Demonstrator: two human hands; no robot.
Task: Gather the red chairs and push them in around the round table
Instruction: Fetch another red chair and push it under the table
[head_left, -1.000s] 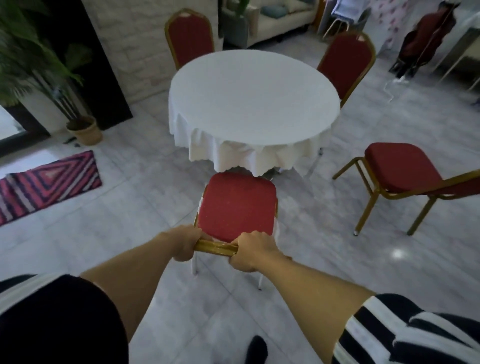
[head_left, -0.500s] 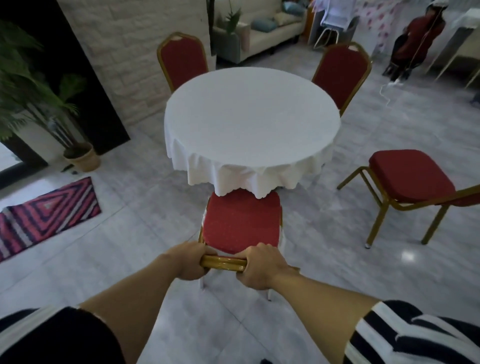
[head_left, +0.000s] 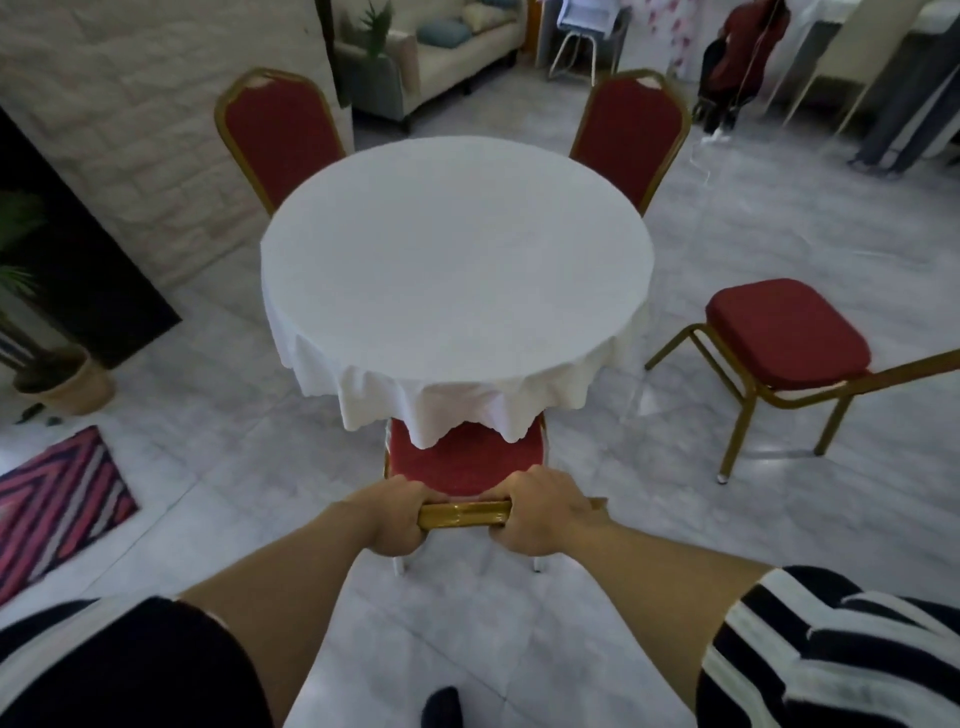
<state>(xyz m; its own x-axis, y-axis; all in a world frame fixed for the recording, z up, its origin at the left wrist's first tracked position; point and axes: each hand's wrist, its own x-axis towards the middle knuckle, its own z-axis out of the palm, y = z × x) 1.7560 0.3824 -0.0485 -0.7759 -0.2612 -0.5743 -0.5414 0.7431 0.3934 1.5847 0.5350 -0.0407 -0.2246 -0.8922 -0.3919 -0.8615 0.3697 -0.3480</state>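
A round table (head_left: 457, 260) with a white cloth stands in the middle of the room. Right in front of me is a red chair (head_left: 462, 462) with a gold frame; the front of its seat lies under the hanging cloth. My left hand (head_left: 395, 514) and my right hand (head_left: 545, 514) both grip the gold top rail of its back. Two more red chairs stand tucked in at the far side, one at the far left (head_left: 278, 135) and one at the far right (head_left: 631, 130). Another red chair (head_left: 784, 332) stands apart on the right, away from the table.
A brick pillar (head_left: 156, 130) rises at the far left, with a potted plant (head_left: 67, 384) and a striped rug (head_left: 57, 499) on the left floor. A sofa (head_left: 457, 47) and a seated person (head_left: 743, 62) are at the back. The floor is pale tile.
The chair I hold has slid forward, and its seat now goes under the tablecloth. I have stepped closer to the table. Both hands keep the same grip.
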